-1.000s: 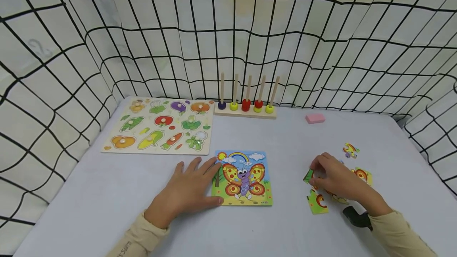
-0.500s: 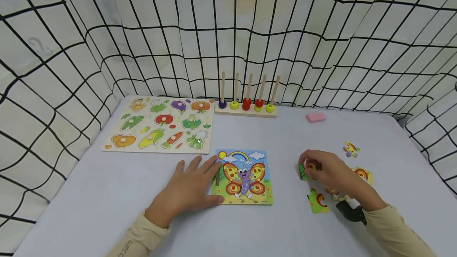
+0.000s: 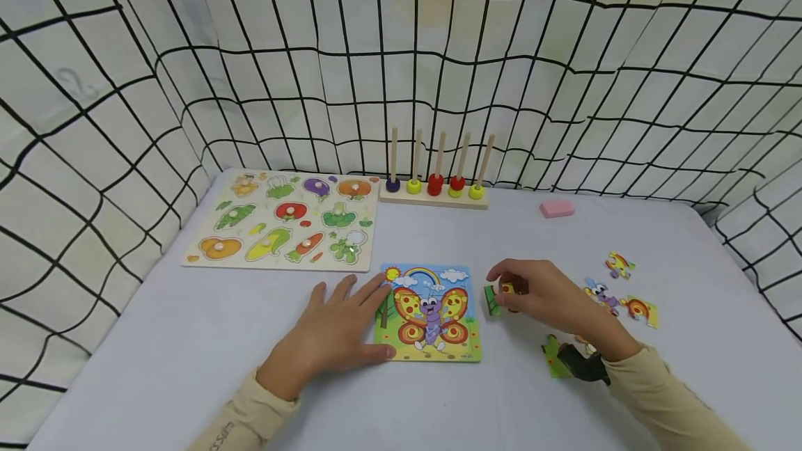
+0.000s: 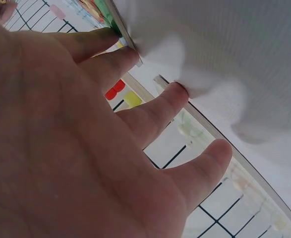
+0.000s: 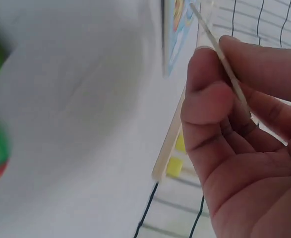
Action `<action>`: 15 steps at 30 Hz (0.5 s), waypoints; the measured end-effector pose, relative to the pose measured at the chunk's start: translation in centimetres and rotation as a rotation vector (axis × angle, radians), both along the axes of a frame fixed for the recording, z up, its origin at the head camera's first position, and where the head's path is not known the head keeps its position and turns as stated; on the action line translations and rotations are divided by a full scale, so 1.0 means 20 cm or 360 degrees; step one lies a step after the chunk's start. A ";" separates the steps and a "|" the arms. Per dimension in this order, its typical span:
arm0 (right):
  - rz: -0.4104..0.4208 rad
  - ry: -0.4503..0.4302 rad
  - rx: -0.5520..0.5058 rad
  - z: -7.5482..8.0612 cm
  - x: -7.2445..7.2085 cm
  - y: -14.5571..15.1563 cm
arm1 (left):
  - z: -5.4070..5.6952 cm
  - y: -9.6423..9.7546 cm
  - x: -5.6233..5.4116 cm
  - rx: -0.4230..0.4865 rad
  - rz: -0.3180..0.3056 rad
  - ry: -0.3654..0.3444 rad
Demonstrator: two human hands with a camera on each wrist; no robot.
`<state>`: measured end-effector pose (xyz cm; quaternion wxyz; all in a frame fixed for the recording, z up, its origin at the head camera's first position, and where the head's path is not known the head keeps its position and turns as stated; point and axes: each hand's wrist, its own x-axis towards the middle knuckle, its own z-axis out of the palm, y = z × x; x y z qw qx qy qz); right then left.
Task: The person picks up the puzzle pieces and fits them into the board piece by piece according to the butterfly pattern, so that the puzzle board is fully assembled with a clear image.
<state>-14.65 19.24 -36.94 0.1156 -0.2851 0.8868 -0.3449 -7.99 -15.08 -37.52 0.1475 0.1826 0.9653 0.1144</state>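
In the head view a square butterfly jigsaw puzzle (image 3: 432,346) lies flat on the white table. My left hand (image 3: 328,329) is spread palm down at its left side, fingertips and thumb touching that edge. Just right of the puzzle, my right hand (image 3: 545,298) pinches a puzzle piece (image 3: 491,300) with green, red and yellow print, partly covered by the fingers. The right wrist view shows this piece (image 5: 223,62) edge-on as a thin strip between thumb and fingers. Several loose pieces lie farther right, among them a yellow one (image 3: 619,265) and an orange-ringed one (image 3: 642,310).
A vegetable peg puzzle board (image 3: 207,263) lies at the back left. Beside it stands a wooden stacker (image 3: 432,202) with upright pegs and coloured beads. A pink block (image 3: 556,209) sits at the back right. Black netting (image 3: 412,54) rises behind the table and along both sides.
My right hand has lifted the green-edged puzzle piece from among the loose pieces and carried it left toward the butterfly puzzle. The left hand has stayed in place.
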 end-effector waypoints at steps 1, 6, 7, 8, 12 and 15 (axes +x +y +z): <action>0.0008 -0.0026 -0.0002 0.00 0.00 -0.02 | 0.00 0.00 0.00 0.0006 0.0000 0.0004; 0.0066 -0.0148 -0.0035 0.01 -0.01 -0.13 | 0.01 0.00 0.00 0.0029 0.0011 0.0009; 0.0077 -0.0163 -0.0038 0.01 -0.01 -0.15 | 0.01 0.00 0.00 0.0030 0.0014 0.0007; 0.0093 -0.0174 -0.0047 0.01 -0.01 -0.17 | 0.01 0.00 0.00 0.0031 0.0018 0.0003; 0.0157 -0.0145 -0.0052 0.00 -0.01 -0.23 | 0.01 0.00 0.00 0.0034 0.0025 0.0002; 0.0203 -0.0076 -0.0046 0.00 -0.01 -0.28 | 0.01 0.00 0.00 0.0043 0.0028 -0.0007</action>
